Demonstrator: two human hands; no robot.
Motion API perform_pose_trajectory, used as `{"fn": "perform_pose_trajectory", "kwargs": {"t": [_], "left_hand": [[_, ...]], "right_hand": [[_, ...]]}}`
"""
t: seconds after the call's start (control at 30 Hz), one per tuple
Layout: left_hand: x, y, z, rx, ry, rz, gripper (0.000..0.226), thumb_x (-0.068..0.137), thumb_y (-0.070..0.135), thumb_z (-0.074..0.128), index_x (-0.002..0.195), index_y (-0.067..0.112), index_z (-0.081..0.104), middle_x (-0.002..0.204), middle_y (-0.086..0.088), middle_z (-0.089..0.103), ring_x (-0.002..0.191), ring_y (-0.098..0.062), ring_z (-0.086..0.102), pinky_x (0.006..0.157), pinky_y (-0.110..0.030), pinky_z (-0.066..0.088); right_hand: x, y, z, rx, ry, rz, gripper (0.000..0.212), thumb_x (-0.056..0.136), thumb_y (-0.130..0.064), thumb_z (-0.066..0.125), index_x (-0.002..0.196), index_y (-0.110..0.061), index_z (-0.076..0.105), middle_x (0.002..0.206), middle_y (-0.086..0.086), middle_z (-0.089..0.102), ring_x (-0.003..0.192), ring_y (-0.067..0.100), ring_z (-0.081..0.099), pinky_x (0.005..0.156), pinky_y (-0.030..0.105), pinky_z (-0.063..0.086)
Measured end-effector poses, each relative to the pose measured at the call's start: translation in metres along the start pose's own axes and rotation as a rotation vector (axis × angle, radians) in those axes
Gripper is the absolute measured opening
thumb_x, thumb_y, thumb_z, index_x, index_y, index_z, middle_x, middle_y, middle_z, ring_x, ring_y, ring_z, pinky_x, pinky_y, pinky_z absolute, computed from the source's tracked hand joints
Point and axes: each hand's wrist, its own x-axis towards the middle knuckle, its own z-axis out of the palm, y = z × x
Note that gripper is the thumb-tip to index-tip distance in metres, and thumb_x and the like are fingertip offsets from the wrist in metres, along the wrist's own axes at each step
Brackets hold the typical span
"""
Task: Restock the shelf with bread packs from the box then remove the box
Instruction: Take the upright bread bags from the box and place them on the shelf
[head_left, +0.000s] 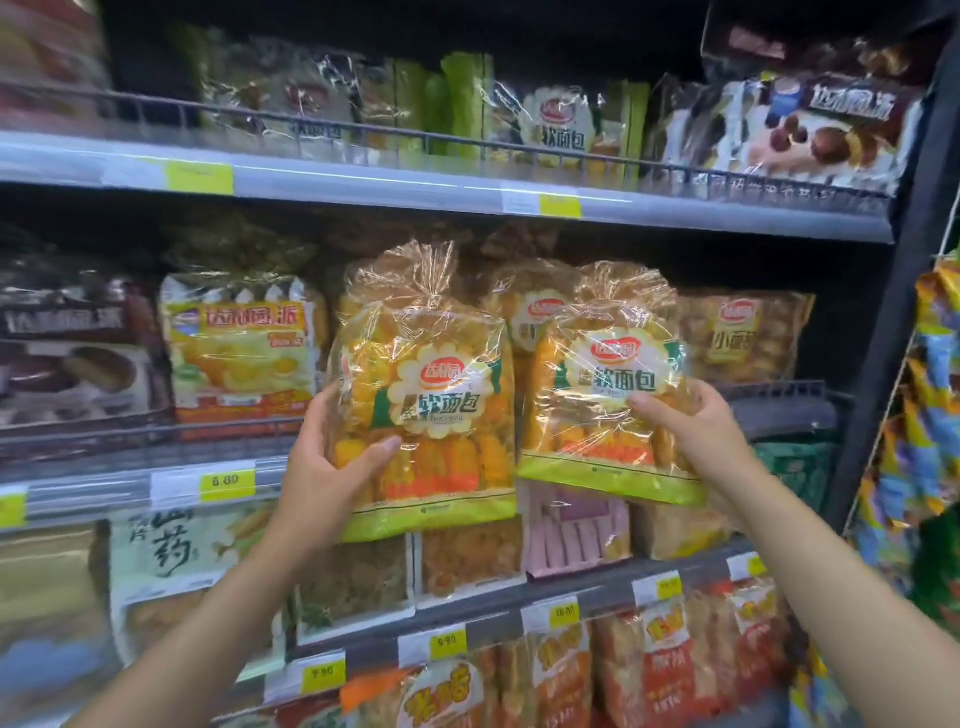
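Bread pack (426, 395) is gripped at its lower left side by left hand (332, 457); second pack (608, 384) is gripped by right hand (696, 426). Both are held upright, side by side, before middle shelf (104, 467).

Fairly bright, lit from above. Glares in white streaks on the crinkled clear orange plastic bread packs (613, 364). Drops to deep shadow under the grey metal shelf edge (363, 183). Blurs at the left side, bends straight lines near the corners.
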Motion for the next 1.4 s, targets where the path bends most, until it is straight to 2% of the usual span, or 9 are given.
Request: {"fn": "perform_pose_trajectory", "kwargs": {"t": [0.2,0.47,0.57,0.67,0.83,0.97,1.13,1.3,1.4], "left_hand": [[0.0,-0.004,-0.028,-0.055,0.048,-0.078,0.107,0.061,0.061,0.084,0.152,0.04,0.031,0.159,0.016,0.034,0.144,-0.004,0.032,0.119,-0.047,0.032],[0.004,-0.012,-0.039,-0.093,0.061,-0.104,0.109,0.053,0.073,0.084,0.147,0.046,0.035,0.15,0.007,0.05,0.134,-0.024,0.052,0.108,-0.055,0.045],[0.004,-0.017,-0.039,-0.108,0.06,-0.094,0.096,0.067,0.059,0.084,0.148,0.043,0.036,0.151,0.008,0.048,0.134,-0.02,0.052,0.108,-0.05,0.046],[0.004,-0.024,-0.039,-0.115,0.083,-0.084,0.076,0.082,0.037,0.08,0.146,0.039,0.039,0.139,0.016,0.054,0.116,0.005,0.059,0.087,-0.019,0.055],[0.004,-0.027,-0.042,-0.154,0.12,-0.079,0.073,0.087,0.027,0.075,0.148,0.041,0.038,0.144,0.018,0.052,0.122,0.0,0.057,0.084,-0.018,0.05],[0.005,-0.023,-0.043,-0.161,0.117,-0.059,0.057,0.089,0.02,0.072,0.125,0.056,0.046,0.128,0.03,0.056,0.105,0.016,0.061,0.076,-0.009,0.051],[0.005,-0.025,-0.043,-0.153,0.116,-0.079,0.06,0.088,0.024,0.074,0.133,0.053,0.046,0.138,0.019,0.057,0.121,-0.001,0.058,0.094,-0.027,0.049],[0.004,-0.026,-0.037,-0.133,0.113,-0.079,0.063,0.087,0.027,0.075,0.134,0.054,0.043,0.137,0.023,0.055,0.121,-0.002,0.058,0.095,-0.029,0.051],[0.004,-0.03,-0.036,-0.142,0.103,-0.095,0.064,0.086,0.03,0.077,0.137,0.051,0.044,0.143,0.017,0.054,0.128,-0.012,0.056,0.104,-0.042,0.05]], "right_hand": [[0.057,-0.025,0.023,0.029,-0.197,0.096,0.116,0.048,-0.07,0.091,0.144,-0.021,0.049,0.133,-0.003,0.065,0.123,0.019,0.06,0.111,0.047,0.044],[0.106,-0.06,0.052,0.059,-0.273,0.047,0.062,0.072,-0.045,0.087,0.122,-0.019,0.06,0.115,-0.003,0.071,0.109,0.014,0.066,0.085,0.03,0.053],[0.122,-0.058,0.06,0.021,-0.247,0.072,0.108,0.056,-0.06,0.093,0.143,-0.014,0.047,0.133,-0.002,0.062,0.122,0.02,0.058,0.104,0.041,0.048],[0.142,-0.044,0.062,0.062,-0.234,0.114,0.133,0.037,-0.064,0.098,0.147,-0.013,0.043,0.135,0.007,0.064,0.118,0.028,0.064,0.103,0.052,0.051],[0.136,-0.04,0.079,0.044,-0.143,0.048,0.089,0.074,-0.045,0.087,0.146,-0.018,0.042,0.138,0.003,0.058,0.118,0.023,0.059,0.102,0.039,0.048],[0.137,-0.03,0.088,-0.048,-0.049,-0.053,0.08,0.08,-0.043,0.082,0.146,-0.023,0.04,0.144,0.006,0.054,0.125,0.028,0.055,0.105,0.043,0.045],[0.132,-0.018,0.094,-0.161,0.038,-0.169,0.071,0.086,-0.043,0.077,0.144,-0.022,0.043,0.138,0.004,0.057,0.117,0.019,0.054,0.096,0.034,0.041],[0.117,-0.017,0.094,-0.398,0.308,-0.23,0.085,0.074,-0.059,0.08,0.141,-0.022,0.043,0.14,0.007,0.047,0.129,0.027,0.049,0.105,0.048,0.045],[0.089,-0.017,0.097,-0.577,0.349,-0.498,0.05,0.081,-0.046,0.076,0.12,-0.023,0.055,0.122,0.003,0.054,0.115,0.026,0.053,0.093,0.042,0.047]]}}
